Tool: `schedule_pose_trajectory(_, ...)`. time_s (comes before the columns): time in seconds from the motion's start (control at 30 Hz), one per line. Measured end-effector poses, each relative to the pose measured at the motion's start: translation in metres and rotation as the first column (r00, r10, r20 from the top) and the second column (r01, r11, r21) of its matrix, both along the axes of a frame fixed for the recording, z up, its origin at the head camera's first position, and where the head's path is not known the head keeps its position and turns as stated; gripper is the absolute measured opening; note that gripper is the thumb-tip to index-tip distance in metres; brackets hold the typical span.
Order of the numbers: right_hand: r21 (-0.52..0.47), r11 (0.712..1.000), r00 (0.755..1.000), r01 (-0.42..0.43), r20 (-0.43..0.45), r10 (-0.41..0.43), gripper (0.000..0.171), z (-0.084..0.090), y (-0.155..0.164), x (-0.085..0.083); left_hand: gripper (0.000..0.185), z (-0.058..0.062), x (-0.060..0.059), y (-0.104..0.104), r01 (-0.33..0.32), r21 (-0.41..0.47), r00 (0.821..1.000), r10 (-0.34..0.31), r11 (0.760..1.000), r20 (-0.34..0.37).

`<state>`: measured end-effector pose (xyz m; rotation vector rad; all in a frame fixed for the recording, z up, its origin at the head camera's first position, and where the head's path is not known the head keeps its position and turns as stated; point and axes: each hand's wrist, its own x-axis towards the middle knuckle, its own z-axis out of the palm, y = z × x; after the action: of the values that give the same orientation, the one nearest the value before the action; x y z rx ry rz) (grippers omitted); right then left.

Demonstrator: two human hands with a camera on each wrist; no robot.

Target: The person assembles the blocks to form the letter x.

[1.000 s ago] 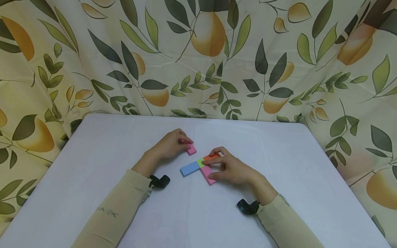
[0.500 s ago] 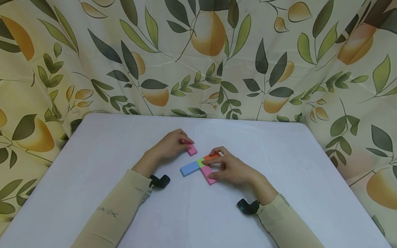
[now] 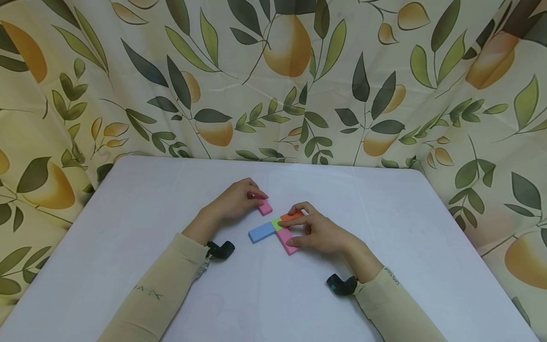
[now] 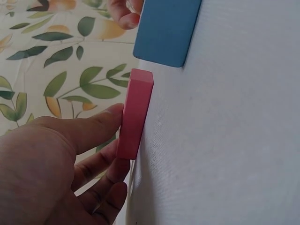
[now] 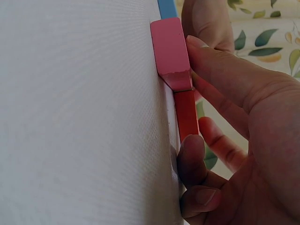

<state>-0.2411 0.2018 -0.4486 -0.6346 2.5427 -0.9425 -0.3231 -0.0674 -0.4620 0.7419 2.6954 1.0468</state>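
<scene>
- A white table (image 3: 128, 213) stands before a curtain (image 3: 273, 76) printed with leaves and pears.
- The left hand (image 3: 234, 200) rests on the table, its thumb and fingers curled about a small pink block (image 3: 264, 206) that lies flat; the left wrist view shows the thumb pressed to the block's side.
- The right hand (image 3: 318, 231) grips a group of flat blocks: the index finger lies over the orange block (image 3: 292, 216), the thumb presses the near end of the longer pink block (image 3: 286, 241).
- A green block (image 3: 276, 223) sits between these, with a blue block (image 3: 261, 232) touching it on the left.
- The small pink block lies near this group, apart from it.
- Beige sleeves (image 3: 162, 289) cover both forearms, and a black wrist camera (image 3: 220, 250) sits at each wrist.
</scene>
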Motion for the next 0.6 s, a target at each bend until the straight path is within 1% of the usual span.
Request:
schedule_pose_trajectory(0.23, 0.006, 1.000, 1.000, -0.011, -0.012, 0.011, 0.047, 0.0011, 0.0004, -0.0002, 0.021, 0.0010, 0.0013, 0.0008, 0.000, 0.017, 1.000, 0.000, 1.000, 0.016)
schedule_pose_trajectory(0.6, -0.009, 1.000, 1.000, -0.017, -0.013, 0.017, 0.046, -0.0006, 0.0012, -0.0012, 0.021, 0.0033, 0.0040, 0.0030, 0.007, 0.013, 1.000, -0.007, 1.000, 0.025)
